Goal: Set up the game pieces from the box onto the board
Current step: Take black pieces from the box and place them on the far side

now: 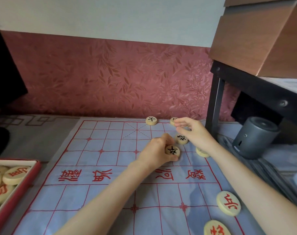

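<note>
While my left hand (158, 150) grips a black-marked piece (172, 150) over the board (97, 160) in its far right quarter, my right hand (193, 133) curls at an edge piece (173, 120) on the far edge; I cannot tell whether it grasps. The box (17, 187) lies beside the left edge, nearer the left hand.

Flat pale-blue cloth board (110, 197), red grid, black-marked wooden discs (151, 120) far right, red-marked discs (228, 203) near right, red-rimmed box (24, 185) left.

Red-gridded blue board (110, 197); cream pieces (151, 120); box (19, 192) seemingly red.
</note>
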`<move>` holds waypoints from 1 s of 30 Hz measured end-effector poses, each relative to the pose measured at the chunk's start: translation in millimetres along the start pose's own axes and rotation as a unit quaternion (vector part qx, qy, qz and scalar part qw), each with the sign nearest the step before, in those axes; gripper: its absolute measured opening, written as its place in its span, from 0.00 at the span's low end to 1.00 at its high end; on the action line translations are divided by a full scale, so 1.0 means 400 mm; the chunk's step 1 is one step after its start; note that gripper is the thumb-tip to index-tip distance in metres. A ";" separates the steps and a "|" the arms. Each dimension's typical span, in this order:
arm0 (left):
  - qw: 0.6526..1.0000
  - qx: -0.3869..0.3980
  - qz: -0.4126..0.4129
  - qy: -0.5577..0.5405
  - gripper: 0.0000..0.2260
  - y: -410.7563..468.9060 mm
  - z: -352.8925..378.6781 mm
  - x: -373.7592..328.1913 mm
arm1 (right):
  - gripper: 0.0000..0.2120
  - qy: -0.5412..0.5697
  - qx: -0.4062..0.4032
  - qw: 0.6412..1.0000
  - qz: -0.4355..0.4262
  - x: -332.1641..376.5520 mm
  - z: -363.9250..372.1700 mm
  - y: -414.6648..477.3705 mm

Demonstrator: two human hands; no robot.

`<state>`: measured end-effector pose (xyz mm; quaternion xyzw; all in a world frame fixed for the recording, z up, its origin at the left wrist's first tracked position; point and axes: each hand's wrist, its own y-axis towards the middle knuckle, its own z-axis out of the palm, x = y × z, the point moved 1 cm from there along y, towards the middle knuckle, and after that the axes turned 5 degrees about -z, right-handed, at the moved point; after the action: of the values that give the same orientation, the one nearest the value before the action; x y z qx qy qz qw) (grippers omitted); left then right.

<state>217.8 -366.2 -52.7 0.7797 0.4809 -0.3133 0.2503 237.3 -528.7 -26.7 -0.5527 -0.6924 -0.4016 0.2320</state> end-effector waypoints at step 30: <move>0.982 -0.172 -0.071 0.033 0.13 -0.359 -0.424 0.162 | 0.14 -0.035 0.119 0.992 -0.031 0.277 0.190 -0.090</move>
<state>151.6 -151.6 2.3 0.6985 0.5899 -0.2171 0.3420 181.2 -405.0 3.9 -0.5130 -0.7597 -0.3041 0.2592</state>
